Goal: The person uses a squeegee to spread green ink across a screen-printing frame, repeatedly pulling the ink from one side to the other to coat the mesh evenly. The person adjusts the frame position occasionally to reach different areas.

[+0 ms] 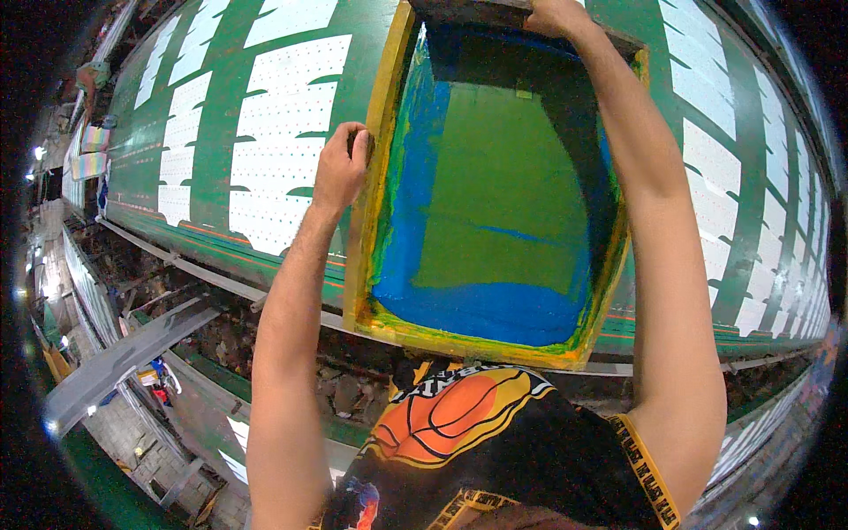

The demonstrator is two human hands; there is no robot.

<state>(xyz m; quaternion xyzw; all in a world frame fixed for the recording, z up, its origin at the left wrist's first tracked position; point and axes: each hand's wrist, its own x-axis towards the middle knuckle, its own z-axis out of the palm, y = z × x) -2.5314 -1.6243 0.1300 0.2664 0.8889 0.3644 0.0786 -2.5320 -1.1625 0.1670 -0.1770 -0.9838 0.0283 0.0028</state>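
Note:
A screen printing frame point(362, 265) with yellow-stained wooden rails lies in front of me on a long green table. Blue ink point(481, 314) coats the near end and left side of its green mesh point(503, 194). My left hand point(342, 166) is closed, fingers curled, right against the outside of the left rail; what the fingers hold, if anything, is hidden. Stretched to the far end, my right hand point(558, 16) grips a dark wooden bar point(477, 12), partly cut off by the upper edge of the view. Whether this bar is a squeegee or the frame's far rail I cannot tell.
Rows of white dotted cut pieces point(287, 132) lie on the green table point(212, 141) either side of the frame. A metal rail point(168, 258) runs along its near edge. Lower left, a grey beam point(132, 362) crosses beside another table. Striped cloths point(90, 152) hang at the far left.

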